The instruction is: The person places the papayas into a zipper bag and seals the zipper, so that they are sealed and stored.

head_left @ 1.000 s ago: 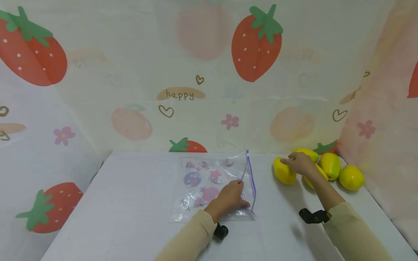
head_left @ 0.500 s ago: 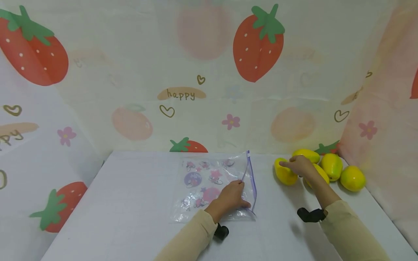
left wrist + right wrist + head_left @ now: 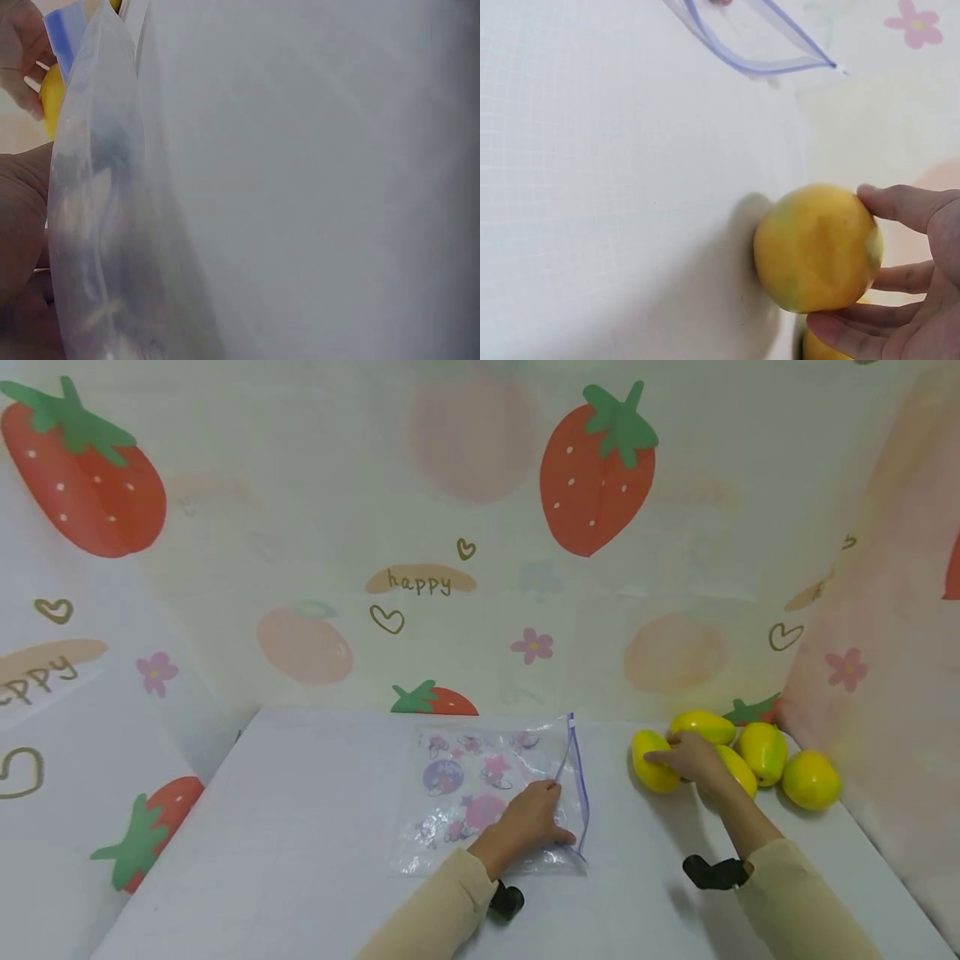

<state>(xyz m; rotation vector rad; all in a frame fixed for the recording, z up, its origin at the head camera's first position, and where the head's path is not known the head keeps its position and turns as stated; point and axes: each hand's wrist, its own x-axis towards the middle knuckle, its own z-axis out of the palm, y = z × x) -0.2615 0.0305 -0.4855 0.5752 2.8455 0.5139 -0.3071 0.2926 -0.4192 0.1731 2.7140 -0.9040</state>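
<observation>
Plastic bag: your left hand likely props it gaping; can't tell if its fingers grip. Your right hand pinches one yellow fruit, presumably against rolling.

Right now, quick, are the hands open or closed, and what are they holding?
Left hand: holding the plastic bag near its open edge.
Right hand: holding a yellow fruit.
</observation>
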